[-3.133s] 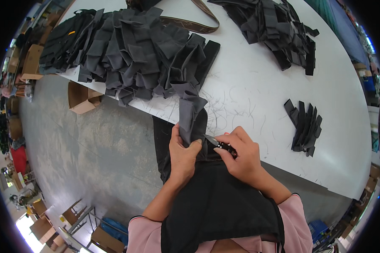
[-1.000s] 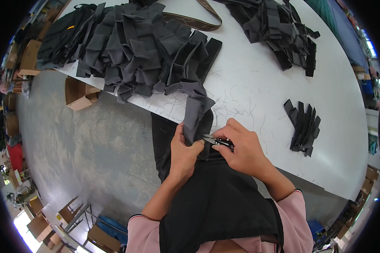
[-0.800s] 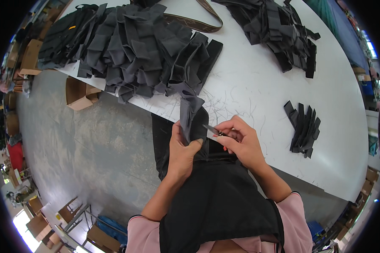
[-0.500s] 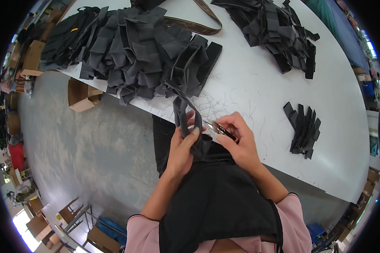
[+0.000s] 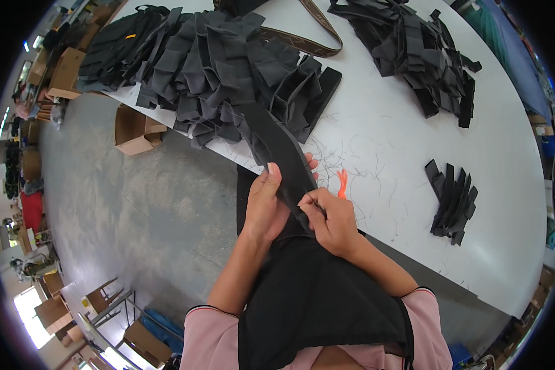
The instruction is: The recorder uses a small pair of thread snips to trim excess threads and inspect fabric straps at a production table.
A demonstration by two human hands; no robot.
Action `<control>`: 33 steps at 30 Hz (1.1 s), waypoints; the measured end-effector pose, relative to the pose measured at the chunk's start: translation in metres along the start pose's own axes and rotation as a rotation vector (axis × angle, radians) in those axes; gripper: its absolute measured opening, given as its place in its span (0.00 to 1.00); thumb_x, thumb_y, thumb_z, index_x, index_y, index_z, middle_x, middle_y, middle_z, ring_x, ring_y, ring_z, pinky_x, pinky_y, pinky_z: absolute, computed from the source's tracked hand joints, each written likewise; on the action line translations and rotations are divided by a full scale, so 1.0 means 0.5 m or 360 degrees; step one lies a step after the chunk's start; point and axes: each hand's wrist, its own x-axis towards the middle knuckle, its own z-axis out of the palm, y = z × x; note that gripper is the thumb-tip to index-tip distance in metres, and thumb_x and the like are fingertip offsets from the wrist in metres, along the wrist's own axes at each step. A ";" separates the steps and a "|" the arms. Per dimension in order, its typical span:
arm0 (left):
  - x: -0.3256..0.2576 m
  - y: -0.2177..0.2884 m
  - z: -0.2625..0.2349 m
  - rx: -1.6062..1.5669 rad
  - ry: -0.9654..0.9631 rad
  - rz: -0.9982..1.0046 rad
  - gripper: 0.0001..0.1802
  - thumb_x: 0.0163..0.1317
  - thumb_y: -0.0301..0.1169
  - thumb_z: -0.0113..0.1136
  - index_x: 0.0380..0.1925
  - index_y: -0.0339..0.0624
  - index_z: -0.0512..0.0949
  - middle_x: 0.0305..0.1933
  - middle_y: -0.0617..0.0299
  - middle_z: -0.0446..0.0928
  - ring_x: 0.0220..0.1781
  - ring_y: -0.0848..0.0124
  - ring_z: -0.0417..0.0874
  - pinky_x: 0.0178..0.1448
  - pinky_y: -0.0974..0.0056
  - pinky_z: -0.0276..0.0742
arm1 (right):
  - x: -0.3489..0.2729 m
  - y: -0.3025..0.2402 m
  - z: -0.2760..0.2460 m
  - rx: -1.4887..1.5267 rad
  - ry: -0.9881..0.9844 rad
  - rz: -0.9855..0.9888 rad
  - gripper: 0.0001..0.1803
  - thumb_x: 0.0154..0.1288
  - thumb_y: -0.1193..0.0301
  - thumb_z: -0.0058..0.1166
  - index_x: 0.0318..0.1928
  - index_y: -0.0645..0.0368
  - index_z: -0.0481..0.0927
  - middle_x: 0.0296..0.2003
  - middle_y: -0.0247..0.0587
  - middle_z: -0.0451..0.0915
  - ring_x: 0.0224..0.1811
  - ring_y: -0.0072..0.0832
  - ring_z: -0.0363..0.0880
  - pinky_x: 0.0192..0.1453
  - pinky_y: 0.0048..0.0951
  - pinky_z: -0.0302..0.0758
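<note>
Dark grey strip (image 5: 297,176): between the hands at the desk's (image 5: 382,142) near edge, long axis near-right to far-left | left hand (image 5: 266,206): cradling it | right hand (image 5: 332,223): pinched at its near part, exact hold unclear

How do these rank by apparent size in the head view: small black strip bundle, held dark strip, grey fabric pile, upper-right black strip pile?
1. Grey fabric pile
2. Upper-right black strip pile
3. Held dark strip, partly covered
4. Small black strip bundle
</note>
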 end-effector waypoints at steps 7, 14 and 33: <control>-0.001 0.018 -0.001 -0.0073 0.0074 0.0042 0.31 0.70 0.48 0.37 0.58 0.28 0.64 0.59 0.48 0.70 0.59 0.61 0.73 0.62 0.57 0.70 | -0.022 -0.008 -0.004 -0.0417 0.0250 -0.0017 0.16 0.53 0.69 0.63 0.42 0.55 0.76 0.27 0.37 0.73 0.24 0.32 0.73 0.26 0.29 0.67; -0.008 0.018 -0.002 -0.0167 0.0037 0.0046 0.32 0.70 0.49 0.39 0.58 0.30 0.64 0.59 0.48 0.70 0.58 0.62 0.73 0.60 0.58 0.72 | -0.028 -0.016 -0.028 -0.0663 0.0175 -0.0340 0.16 0.48 0.71 0.64 0.40 0.55 0.78 0.28 0.35 0.73 0.22 0.30 0.72 0.24 0.28 0.66; -0.020 0.014 0.009 -0.0054 0.0077 0.0014 0.31 0.71 0.49 0.36 0.58 0.30 0.63 0.58 0.48 0.70 0.56 0.63 0.75 0.55 0.59 0.77 | -0.031 -0.018 -0.026 -0.0714 0.0205 -0.0680 0.13 0.47 0.72 0.64 0.35 0.60 0.79 0.22 0.33 0.70 0.17 0.27 0.66 0.20 0.26 0.60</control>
